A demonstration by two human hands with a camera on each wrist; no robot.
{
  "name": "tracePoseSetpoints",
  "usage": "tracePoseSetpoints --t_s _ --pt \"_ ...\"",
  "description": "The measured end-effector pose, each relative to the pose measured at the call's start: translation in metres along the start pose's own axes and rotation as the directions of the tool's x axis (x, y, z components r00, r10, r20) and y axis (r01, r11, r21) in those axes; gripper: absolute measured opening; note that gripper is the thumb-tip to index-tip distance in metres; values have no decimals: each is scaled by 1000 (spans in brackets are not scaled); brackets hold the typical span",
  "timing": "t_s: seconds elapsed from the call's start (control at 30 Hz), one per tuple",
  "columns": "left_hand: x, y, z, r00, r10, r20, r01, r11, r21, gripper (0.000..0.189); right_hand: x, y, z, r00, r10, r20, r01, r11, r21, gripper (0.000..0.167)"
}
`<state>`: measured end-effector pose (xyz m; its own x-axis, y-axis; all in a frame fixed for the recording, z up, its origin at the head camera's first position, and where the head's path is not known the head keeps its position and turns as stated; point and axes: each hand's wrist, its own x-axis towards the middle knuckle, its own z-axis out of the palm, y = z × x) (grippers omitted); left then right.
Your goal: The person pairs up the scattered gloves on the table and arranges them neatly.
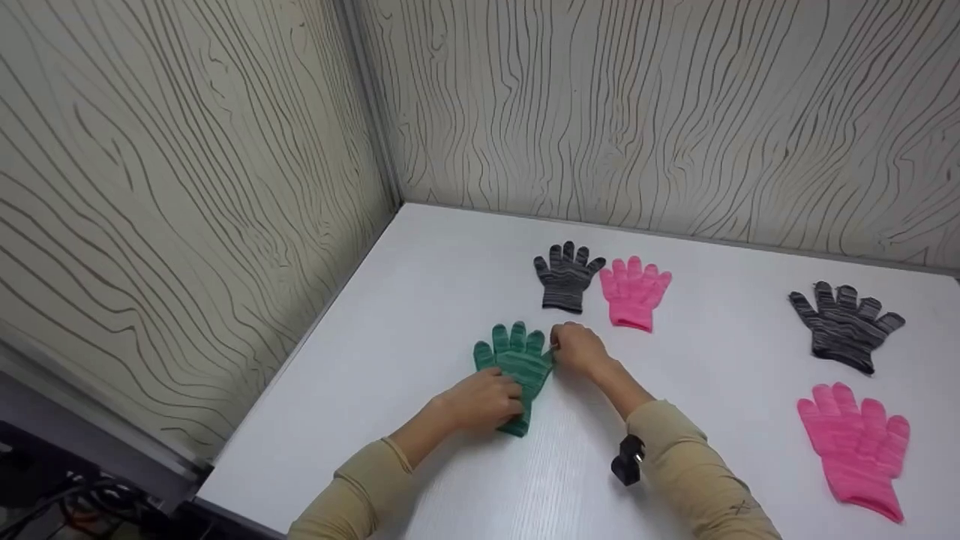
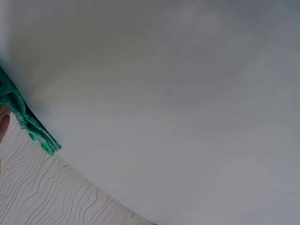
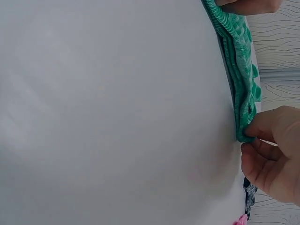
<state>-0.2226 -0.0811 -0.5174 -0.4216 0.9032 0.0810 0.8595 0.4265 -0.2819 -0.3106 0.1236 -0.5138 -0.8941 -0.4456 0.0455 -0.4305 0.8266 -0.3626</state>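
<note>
A green knit glove (image 1: 523, 366) lies palm-flat on the white table, its fingers toward the back wall and its cuff toward the person. My left hand (image 1: 484, 399) holds it at the lower palm near the cuff, fingers bent against the fabric and covering part of it. At the glove's right side, my right hand (image 1: 579, 348) pinches the tip of the thumb. The right wrist view shows that pinch closely, with the right hand (image 3: 276, 154) at the end of the green glove (image 3: 239, 79). Only an edge of the green glove (image 2: 28, 117) shows in the left wrist view.
Behind the hands lie a dark grey glove (image 1: 568, 279) and a pink glove (image 1: 634, 292), side by side. Farther right are another grey glove (image 1: 846, 324) and another pink glove (image 1: 856, 450). Wood-patterned panels (image 1: 637, 112) border the table (image 1: 360, 337) at the back and left.
</note>
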Motion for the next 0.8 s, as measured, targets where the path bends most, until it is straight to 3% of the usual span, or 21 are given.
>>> tracePoseSetpoints --t_s 0.13,0.3,0.37,0.57,0.8 --pt "0 -1 0 1000 0 11 0 1000 2 14 2 -6 0 997 -17 -75 11 997 -80 15" --pt "1 -1 -1 999 -5 38 6 1000 -7 13 8 -13 4 977 -47 -207 27 994 -102 15" --pt "1 0 -1 999 -8 47 8 1000 -12 13 9 -14 6 975 -81 -207 56 991 -122 17" --pt "-1 0 -1 999 -3 50 4 1000 -15 14 10 -15 14 981 -162 -110 141 973 -181 22" --pt "0 -2 2 1000 4 12 -4 1000 12 16 11 -14 15 956 -198 -217 166 974 -158 7"
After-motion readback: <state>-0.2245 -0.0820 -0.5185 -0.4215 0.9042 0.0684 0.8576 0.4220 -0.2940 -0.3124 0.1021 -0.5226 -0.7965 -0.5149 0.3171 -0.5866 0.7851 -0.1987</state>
